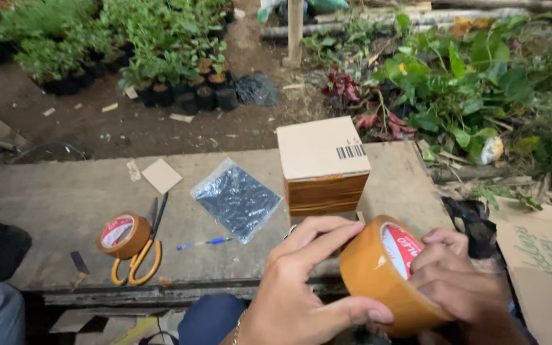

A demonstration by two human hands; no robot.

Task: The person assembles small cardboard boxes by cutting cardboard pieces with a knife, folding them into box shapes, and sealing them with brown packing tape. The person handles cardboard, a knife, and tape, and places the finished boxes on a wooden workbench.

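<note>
Both hands grip one roll of brown tape [388, 275]: left hand [301, 287] cups its near side, fingers over the top; right hand [458, 284] pinches the far rim. No strip looks pulled free yet. Just beyond the hands, a cardboard box [322, 165] already carries brown bands. Well left: second tape roll [122, 235], scissors [145, 246], pen [204, 243], black bag [236, 199].

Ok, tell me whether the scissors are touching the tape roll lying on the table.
Touching. The head view shows the roll of brown tape lying flat on the wooden table, its right edge resting against the yellow-handled scissors with no gap visible.
</note>
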